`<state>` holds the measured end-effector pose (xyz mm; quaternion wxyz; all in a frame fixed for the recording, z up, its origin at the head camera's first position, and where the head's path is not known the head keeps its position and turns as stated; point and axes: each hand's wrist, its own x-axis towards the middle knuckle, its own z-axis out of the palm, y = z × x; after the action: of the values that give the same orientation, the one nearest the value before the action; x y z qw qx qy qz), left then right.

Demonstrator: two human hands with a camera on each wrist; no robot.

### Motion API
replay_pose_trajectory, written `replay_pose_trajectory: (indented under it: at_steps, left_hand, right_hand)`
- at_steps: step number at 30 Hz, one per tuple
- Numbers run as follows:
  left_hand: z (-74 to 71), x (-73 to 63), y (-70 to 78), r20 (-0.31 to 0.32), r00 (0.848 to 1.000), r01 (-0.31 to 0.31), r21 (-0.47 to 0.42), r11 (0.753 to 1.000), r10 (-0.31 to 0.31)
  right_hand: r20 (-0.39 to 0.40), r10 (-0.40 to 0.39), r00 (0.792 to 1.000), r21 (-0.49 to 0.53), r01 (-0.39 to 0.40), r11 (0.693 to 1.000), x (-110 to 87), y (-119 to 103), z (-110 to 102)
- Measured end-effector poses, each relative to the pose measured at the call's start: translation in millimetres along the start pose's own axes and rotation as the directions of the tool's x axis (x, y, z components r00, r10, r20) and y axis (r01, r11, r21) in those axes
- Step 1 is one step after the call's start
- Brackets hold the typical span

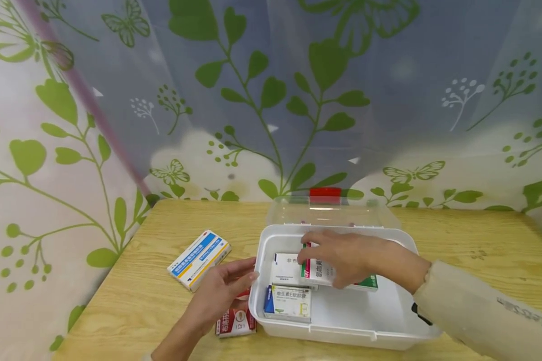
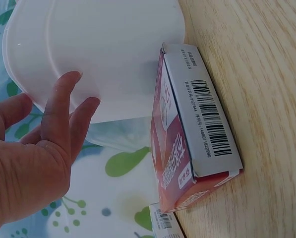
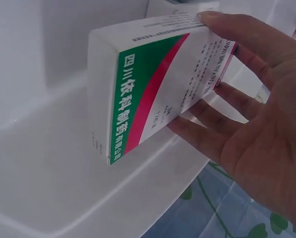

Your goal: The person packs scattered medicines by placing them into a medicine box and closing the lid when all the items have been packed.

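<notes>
Inside a white plastic storage box (image 1: 334, 331), my right hand (image 1: 343, 253) holds a white, green and red medicine box (image 3: 152, 84), thumb along one edge and fingers on the opposite side. My left hand (image 1: 217, 291) rests its extended fingertips against the storage box's left end, thumb near the rim. Two cartons lie in the box's left part: a white medicine box (image 1: 286, 276), partly covered by the held one, and a vitamin E box (image 1: 291, 303) in front of it. A red-and-white medicine box (image 2: 202, 114) sits on the table below my left hand.
A blue, white and orange medicine box (image 1: 198, 258) lies on the wooden table (image 1: 131, 291) at the left. The storage box's clear lid (image 1: 289, 213), with a red latch (image 1: 325, 194), is folded back behind it. A leaf-patterned curtain (image 1: 253, 100) hangs at the table's back edge.
</notes>
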<state>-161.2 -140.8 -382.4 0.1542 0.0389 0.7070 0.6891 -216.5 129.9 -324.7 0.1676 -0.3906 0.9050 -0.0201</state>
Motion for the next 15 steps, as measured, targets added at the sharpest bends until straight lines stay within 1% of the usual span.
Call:
replay_pose_trajectory:
  at_steps: [6, 9, 15]
  left_hand:
    - [-0.5, 0.2, -0.4, 0.016, 1.000, 0.010, -0.018, 1.000, -0.010]
    - [-1.5, 0.1, -0.5, 0.017, 1.000, 0.017, -0.022, 1.000, -0.016]
    - [-2.6, 0.0, -0.1, 0.011, 1.000, 0.030, -0.027, 0.999, -0.029]
  right_hand:
    - [0.106, 0.095, 0.990, -0.007, -0.095, 0.995, 4.0, -0.1, 3.8]
    - [0.138, 0.114, 0.984, -0.009, -0.114, 0.993, 6.1, 0.0, 5.6]
    - [0.171, 0.139, 0.975, -0.054, -0.131, 0.990, 9.8, 0.2, 8.2]
